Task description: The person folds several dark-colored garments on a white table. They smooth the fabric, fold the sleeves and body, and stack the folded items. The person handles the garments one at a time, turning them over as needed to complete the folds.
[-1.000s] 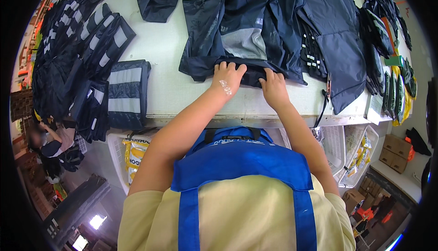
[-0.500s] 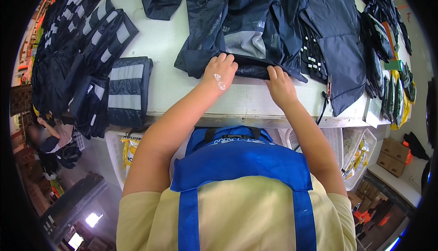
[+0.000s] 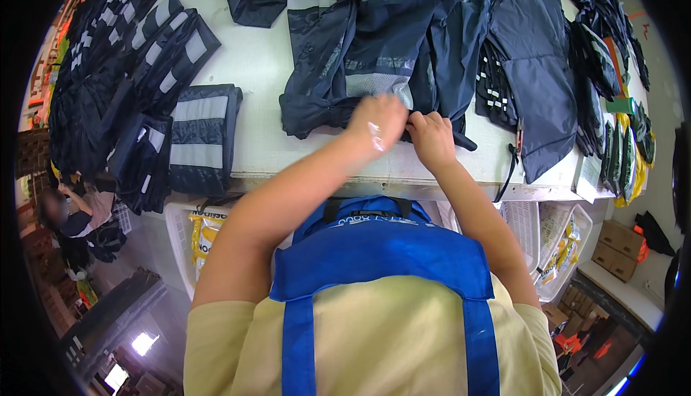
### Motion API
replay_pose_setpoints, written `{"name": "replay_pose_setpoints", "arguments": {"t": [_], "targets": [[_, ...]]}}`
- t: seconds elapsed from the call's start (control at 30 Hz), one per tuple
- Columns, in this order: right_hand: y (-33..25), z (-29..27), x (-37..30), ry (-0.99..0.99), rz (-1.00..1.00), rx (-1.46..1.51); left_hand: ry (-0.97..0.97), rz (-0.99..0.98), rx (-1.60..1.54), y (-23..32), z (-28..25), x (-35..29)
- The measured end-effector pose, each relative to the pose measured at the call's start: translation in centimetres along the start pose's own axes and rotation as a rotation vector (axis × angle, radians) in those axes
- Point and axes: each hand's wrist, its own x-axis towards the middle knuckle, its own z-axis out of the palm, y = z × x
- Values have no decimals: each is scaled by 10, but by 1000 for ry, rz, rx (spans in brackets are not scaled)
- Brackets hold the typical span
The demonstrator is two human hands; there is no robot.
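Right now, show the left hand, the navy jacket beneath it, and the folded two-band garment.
Left hand point(image 3: 383, 119): head view, back of hand.
Navy jacket point(image 3: 380, 34): head view, panel above mesh.
Folded garment point(image 3: 198, 132): head view, strip between bands.

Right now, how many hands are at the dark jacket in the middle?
2: the left hand, blurred, at the near edge of the dark jacket, and the right hand just to the right of it. No other hand shows there.

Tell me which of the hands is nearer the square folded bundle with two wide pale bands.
Left. The left hand is right of the folded bundle, at the dark garment's lower edge; the right hand is farther right along that edge.
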Motion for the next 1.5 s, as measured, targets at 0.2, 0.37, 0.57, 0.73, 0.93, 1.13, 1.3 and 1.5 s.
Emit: {"name": "replay_pose_setpoints", "arguments": {"t": [0.2,0.37,0.57,0.73,0.93,1.13,1.3,1.5], "targets": [[20,-22,-14,126,125,310,88,-84,-307,34,33,-9],[36,-32,-41,-178,275,171,41,-107,-216,49,26,-2],[51,-40,-37,-435,483,829,200,-129,-321,61,58,2],[46,-43,-38,-306,767,1311,123,-152,-593,58,37,-6],[28,-58,-37,-213,756,1403,221,-175,-720,55,31,-11],[6,-60,-43,-13,86,456,248,-180,-827,52,38,-18],[4,-64,-49,36,29,146,410,-352,-519,58,18,-30],[-16,-91,-39,150,-121,124,264,-279,-615,40,8,-41]]}}
